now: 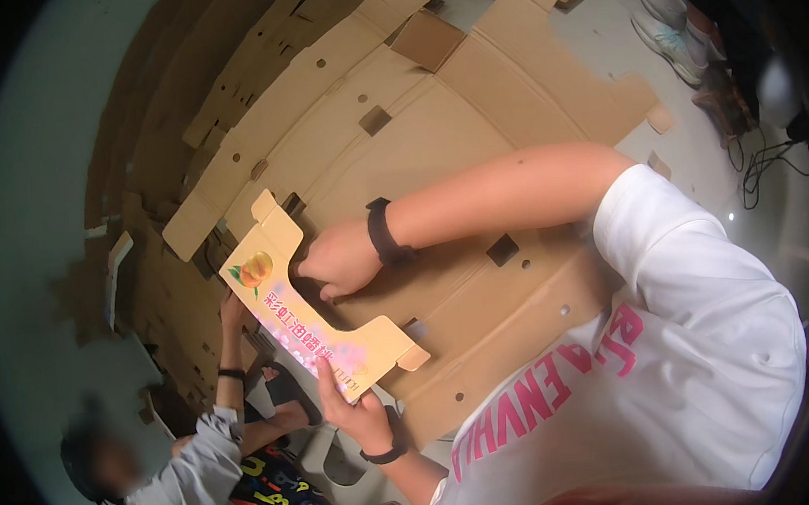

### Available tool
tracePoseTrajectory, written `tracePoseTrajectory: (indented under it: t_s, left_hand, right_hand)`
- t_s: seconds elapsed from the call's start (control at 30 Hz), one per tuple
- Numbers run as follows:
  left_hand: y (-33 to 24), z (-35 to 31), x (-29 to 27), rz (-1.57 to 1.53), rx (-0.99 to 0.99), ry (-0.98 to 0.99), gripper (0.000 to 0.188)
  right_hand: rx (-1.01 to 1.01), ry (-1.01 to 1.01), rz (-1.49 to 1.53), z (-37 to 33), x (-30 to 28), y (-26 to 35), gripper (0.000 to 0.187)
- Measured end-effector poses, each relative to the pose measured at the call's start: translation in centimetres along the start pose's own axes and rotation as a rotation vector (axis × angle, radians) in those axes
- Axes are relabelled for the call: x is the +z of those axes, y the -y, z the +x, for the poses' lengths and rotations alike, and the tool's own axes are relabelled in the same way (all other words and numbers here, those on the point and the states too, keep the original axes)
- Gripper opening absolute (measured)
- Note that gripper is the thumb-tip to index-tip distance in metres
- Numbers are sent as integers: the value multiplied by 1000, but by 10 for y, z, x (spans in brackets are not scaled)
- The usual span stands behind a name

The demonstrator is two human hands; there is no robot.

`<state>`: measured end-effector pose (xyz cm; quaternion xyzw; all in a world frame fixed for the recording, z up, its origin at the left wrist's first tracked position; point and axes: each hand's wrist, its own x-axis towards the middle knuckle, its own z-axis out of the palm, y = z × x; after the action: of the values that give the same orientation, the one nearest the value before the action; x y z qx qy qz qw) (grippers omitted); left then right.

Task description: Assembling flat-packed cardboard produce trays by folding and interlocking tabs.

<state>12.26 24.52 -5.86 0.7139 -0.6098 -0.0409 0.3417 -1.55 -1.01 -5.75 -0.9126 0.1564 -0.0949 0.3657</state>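
Observation:
My left hand [357, 420] grips the lower end of a printed cardboard panel [300, 324], its thumb on the printed face. The panel is yellow and pink with a peach picture, a wide cut-out along one side and small folded tabs at its ends. Within that cut-out my right hand [342, 259] is curled, with a black band on the wrist. Some of its fingertips are hidden at the panel's edge, so what they hold does not show. Beneath both hands spreads a large brown cardboard blank [444, 148], creased, with holes and slots.
Stacked flat cardboard [160, 110] lies at the far left. A co-worker's arm [229, 342] reaches up beside the printed panel at lower left. At the upper right are another person's shoes [669, 40] and black cables [763, 170] on the pale floor [595, 37].

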Motion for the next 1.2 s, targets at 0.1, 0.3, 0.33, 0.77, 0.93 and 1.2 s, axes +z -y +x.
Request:
tracePoseTrajectory:
  t_s: [0.1, 0.3, 0.33, 0.77, 0.93, 1.2]
  left_hand:
    - [-3, 0, -2, -25, -9, -6, 62]
    - [-3, 3, -2, -49, -13, 19, 64]
    - [-4, 2, -2, -50, -20, 28, 63]
    - [42, -3, -31, -936, -764, -172, 61]
    - [84, 3, -43, -1213, -775, 94, 52]
    - [140, -1, -43, -1265, -1100, 93, 46]
  right_hand:
    - [-9, 38, -62, 2, 5, 0, 40]
    - [-56, 17, -29, 4, 18, -11, 36]
    - [-59, -15, -61, 3, 20, -12, 36]
    - [-273, 137, -379, -90, -28, 38, 28]
    - [-524, -120, -408, -191, -70, 83, 17]
    - [35, -1111, -531, -361, -145, 121, 29]
